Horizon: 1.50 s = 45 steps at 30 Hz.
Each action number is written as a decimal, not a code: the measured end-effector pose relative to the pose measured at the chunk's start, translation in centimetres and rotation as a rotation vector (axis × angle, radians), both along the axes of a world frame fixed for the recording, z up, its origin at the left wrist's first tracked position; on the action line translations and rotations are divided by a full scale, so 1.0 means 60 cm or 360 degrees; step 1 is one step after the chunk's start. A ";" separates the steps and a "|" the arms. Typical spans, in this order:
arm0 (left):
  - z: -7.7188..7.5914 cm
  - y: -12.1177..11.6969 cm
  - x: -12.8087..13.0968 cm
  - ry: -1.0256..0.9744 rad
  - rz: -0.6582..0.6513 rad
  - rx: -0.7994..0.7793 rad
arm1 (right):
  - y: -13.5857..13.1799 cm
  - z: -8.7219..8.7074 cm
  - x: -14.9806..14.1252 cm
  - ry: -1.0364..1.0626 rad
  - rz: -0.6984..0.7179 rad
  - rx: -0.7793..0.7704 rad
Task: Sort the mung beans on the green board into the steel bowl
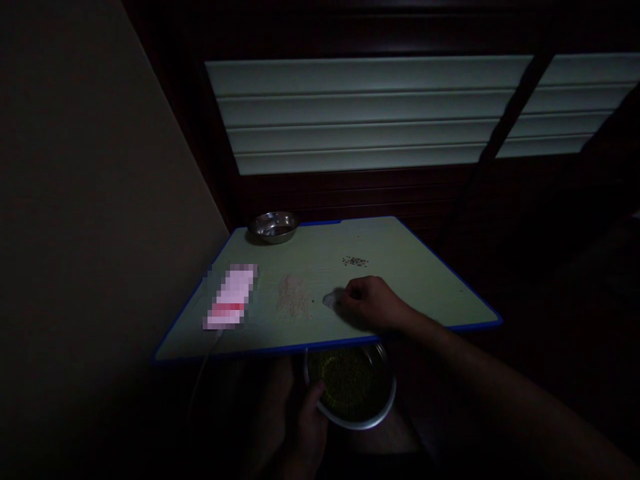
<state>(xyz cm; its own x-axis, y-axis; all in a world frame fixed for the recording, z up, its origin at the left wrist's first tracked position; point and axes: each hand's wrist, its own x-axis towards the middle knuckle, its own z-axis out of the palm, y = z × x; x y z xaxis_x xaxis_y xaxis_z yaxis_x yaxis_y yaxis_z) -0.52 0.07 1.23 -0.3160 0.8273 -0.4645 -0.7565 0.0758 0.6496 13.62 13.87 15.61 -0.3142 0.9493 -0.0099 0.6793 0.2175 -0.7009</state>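
My left hand [311, 417] grips the near-left rim of a metal bowl [367, 423] below the table's front edge, thumb over the rim. Small green grains, which look like mung beans [345, 380], lie inside it. Over the tabletop, my right hand [373, 301] is closed, thumb and fingers pinched together; what they hold, if anything, is hidden. Just left of its fingertips is a small pale, translucent patch [330, 299], too dim to name. Left of that, pale grains [294, 297] are spread on the table. Beyond the hand lies a cluster of dark grains [355, 261].
The light table [415, 267] has a blue edge. A shallow steel bowl [274, 228] stands at its back left corner. A blurred-out phone-like device [231, 297] lies at left, its cable [205, 363] hanging off the front. A wall [100, 167] and slatted panels [360, 113] close in behind.
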 end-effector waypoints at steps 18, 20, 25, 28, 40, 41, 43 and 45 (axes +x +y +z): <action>0.013 -0.001 0.001 -0.0054 -0.0027 -0.0035 | -0.005 -0.002 -0.024 0.0059 -0.0211 -0.0030; 0.016 -0.002 -0.001 -0.0023 -0.0023 -0.0010 | -0.006 -0.001 -0.016 0.0095 -0.0255 -0.0025; 0.008 -0.002 -0.001 -0.0020 -0.0027 0.0001 | -0.008 0.003 -0.027 0.0151 -0.0207 0.0001; -0.011 -0.001 0.000 -0.0081 -0.0046 -0.0015 | -0.006 0.003 -0.044 0.0126 -0.0204 0.0015; 0.029 -0.006 -0.005 0.0054 -0.0106 0.0096 | 0.031 0.002 0.023 0.0086 -0.0267 0.0186; 0.036 -0.006 -0.007 0.0097 -0.0119 0.0091 | 0.042 0.004 0.029 0.0076 -0.0227 0.0276; 0.043 -0.006 -0.008 0.0155 -0.0091 0.0086 | 0.064 0.009 0.036 -0.0019 -0.0133 0.0424; 0.044 -0.004 -0.007 0.0168 -0.0070 0.0084 | 0.082 0.013 0.034 -0.0182 -0.0002 0.0482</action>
